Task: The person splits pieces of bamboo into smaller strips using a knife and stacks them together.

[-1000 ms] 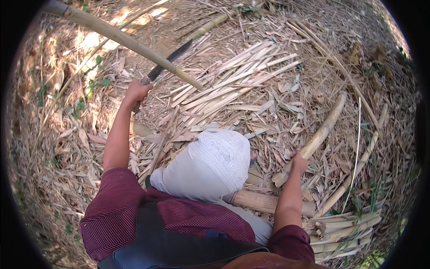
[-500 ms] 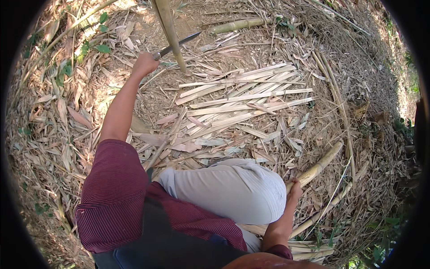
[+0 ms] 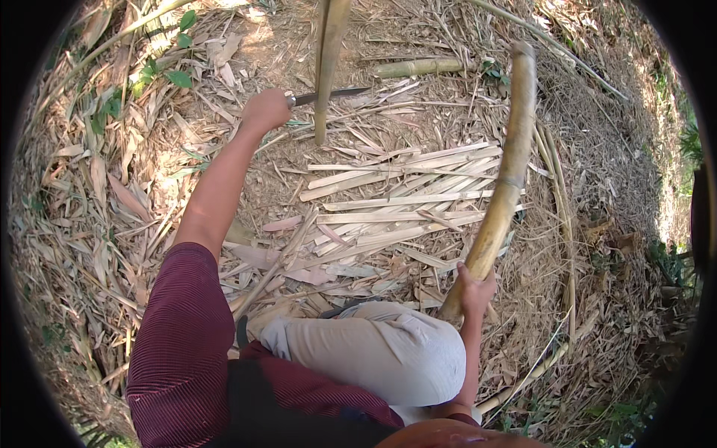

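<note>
My left hand (image 3: pixel 265 112) is closed round the handle of a long knife. The dark knife blade (image 3: pixel 351 92) points right and crosses an upright bamboo pole (image 3: pixel 328 56), which hides part of it; whether it sits inside the pole's lengthwise split, I cannot tell. At the right, my right hand (image 3: pixel 475 290) grips a thick, slightly curved bamboo stick (image 3: pixel 505 187) near its lower end. The stick tilts up and away from me, its far end raised. Part of its lower end is hidden by my knee.
Pale split bamboo strips (image 3: pixel 407 198) lie in a loose pile ahead of my bent leg (image 3: pixel 366 347). A short bamboo length (image 3: pixel 418 67) rests behind them. Dry leaves cover the ground, with green leaves (image 3: pixel 179 78) at far left and long thin stalks (image 3: pixel 565 246) at right.
My right hand has come forward beside my knee, swinging the bamboo stick up from low at the right. My left hand still grips the knife against the pole; the whole view has shifted slightly.
</note>
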Available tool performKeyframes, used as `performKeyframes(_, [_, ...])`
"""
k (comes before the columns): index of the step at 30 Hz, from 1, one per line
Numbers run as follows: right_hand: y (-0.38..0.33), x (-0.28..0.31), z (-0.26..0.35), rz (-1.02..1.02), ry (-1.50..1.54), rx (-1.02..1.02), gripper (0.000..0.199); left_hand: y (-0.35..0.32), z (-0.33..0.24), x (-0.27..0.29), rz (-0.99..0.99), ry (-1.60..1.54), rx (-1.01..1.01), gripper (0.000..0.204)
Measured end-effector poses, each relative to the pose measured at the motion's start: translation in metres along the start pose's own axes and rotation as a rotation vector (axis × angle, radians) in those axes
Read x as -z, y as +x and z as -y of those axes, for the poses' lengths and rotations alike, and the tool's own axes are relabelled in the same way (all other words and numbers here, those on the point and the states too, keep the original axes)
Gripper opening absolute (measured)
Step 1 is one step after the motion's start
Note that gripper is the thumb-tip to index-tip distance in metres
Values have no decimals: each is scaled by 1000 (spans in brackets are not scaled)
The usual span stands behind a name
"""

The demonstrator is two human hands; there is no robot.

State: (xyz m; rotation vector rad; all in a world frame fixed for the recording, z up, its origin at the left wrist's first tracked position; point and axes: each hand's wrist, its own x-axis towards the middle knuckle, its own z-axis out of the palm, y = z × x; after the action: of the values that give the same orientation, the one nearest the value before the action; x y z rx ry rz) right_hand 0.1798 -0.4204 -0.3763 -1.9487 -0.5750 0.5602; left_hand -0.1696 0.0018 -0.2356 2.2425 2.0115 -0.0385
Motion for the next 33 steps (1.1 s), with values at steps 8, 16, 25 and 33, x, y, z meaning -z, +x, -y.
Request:
performKeyframes(8, [-6,-115,52,615,-77,238,59,-3,-15,2,11,-7,-20,27])
performKeyframes(16, [28,-117,122,414,139,227,63,9,10,2,51,-15,66,27])
performKeyframes(25, [88,-76,285,-28,456,768,48,14,24,2,40,-1,84,27])
performKeyframes(33, [58,-197,78,601,-304,151,64,15,-8,-7,-2,36,-42,25])
